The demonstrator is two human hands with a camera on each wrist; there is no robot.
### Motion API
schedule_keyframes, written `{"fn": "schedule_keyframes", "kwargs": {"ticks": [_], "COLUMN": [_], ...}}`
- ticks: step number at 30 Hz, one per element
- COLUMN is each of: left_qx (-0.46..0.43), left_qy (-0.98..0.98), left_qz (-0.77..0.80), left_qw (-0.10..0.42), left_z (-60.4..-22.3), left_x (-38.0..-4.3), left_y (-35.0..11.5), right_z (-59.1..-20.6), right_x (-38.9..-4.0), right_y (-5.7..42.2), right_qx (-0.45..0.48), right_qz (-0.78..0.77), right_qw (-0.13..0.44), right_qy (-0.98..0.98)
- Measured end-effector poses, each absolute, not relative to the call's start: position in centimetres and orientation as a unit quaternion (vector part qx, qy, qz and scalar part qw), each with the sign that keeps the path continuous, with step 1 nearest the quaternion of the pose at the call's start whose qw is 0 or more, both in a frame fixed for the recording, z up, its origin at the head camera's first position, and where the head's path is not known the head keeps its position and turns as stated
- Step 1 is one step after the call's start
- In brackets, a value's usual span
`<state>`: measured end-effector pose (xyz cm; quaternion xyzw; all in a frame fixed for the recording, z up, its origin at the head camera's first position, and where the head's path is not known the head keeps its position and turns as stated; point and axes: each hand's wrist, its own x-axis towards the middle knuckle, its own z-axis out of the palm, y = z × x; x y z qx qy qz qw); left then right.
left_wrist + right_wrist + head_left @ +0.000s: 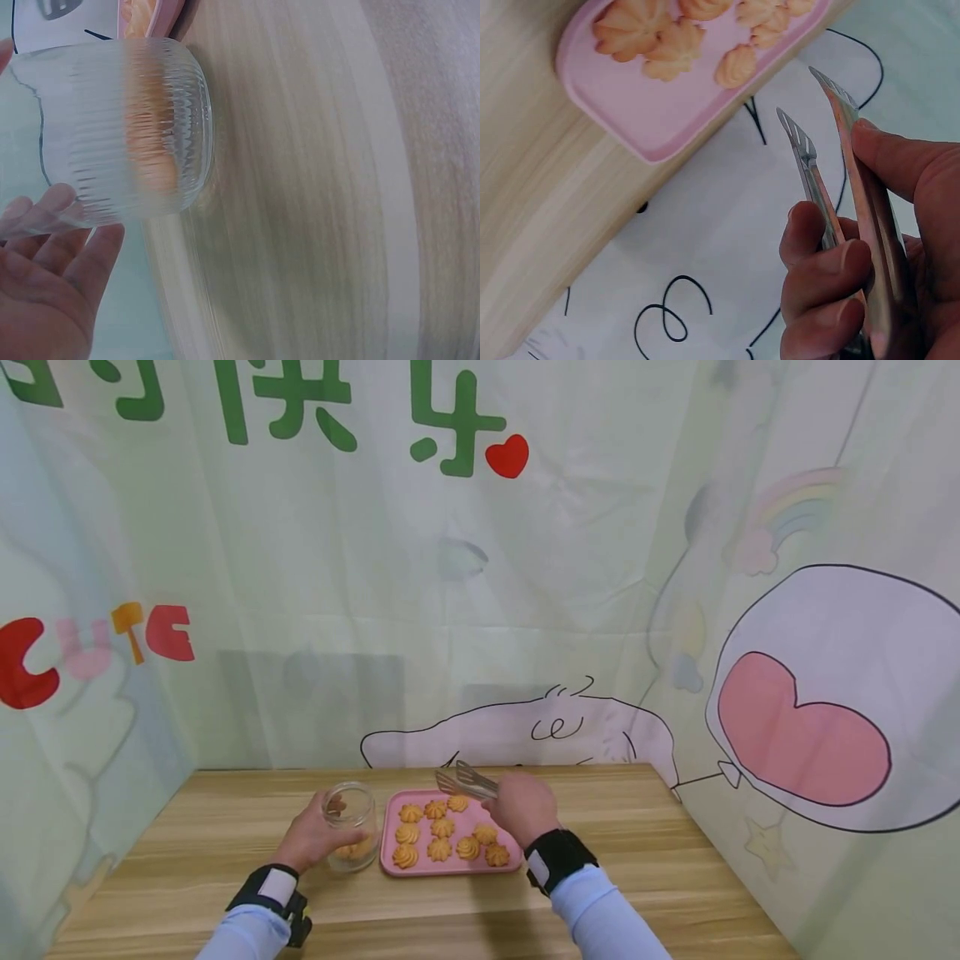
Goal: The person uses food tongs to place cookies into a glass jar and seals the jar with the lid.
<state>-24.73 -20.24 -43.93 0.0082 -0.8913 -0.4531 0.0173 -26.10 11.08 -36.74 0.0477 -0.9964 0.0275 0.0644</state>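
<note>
"Head view first. What's in the left hand point(311, 837)?"

"It grips a clear glass jar point(351, 818), mouth up, with some cookies point(354, 850) in its bottom. I can't tell whether the base touches the wooden table point(247, 827)."

"And the right hand point(527, 807)?"

"Wrapped around metal tongs point(476, 783), which reach leftward from that grip, over the far part of a pink tray point(467, 823). The tray lies between the two grips, just beside the jar, with more cookies point(442, 827) spread over it."

"Left wrist view?"

"Fingers lie against the jar's ribbed side. The cookies inside show blurred, toward the base; a bit of the tray shows past the jar, across from the palm."

"Right wrist view?"

"Thumb on one arm of the tongs, fingers curled around the other. The tips stand apart, and the tray sits beyond them from the grip."
</note>
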Motion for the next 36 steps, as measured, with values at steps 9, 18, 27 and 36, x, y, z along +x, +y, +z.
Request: {"fn": "schedule_keyframes", "kwargs": {"ticks": [9,18,27,36], "left_qx": [0.013,0.011,0.014,0.013], "left_qy": [-0.888,-0.888,-0.889,-0.887], "left_qz": [-0.459,-0.459,-0.458,-0.461], "left_qw": [0.015,0.018,0.017,0.013], "left_z": [-44.1,-43.9,-43.9,-44.1], "left_x": [-24.8,-24.8,-24.7,-24.8], "left_y": [-20.3,-20.2,-20.1,-20.2], "right_z": [-38.0,-39.2,-40.7,-41.2], "right_x": [-26.3,-26.4,-26.6,-26.2], "right_y": [11.4,11.5,11.6,11.6], "right_qx": [0.037,0.042,0.06,0.072], "right_qz": [0.019,0.008,0.029,0.077], "right_qw": [0.058,0.06,0.068,0.101], "right_qy": [-0.997,-0.997,-0.995,-0.989]}}
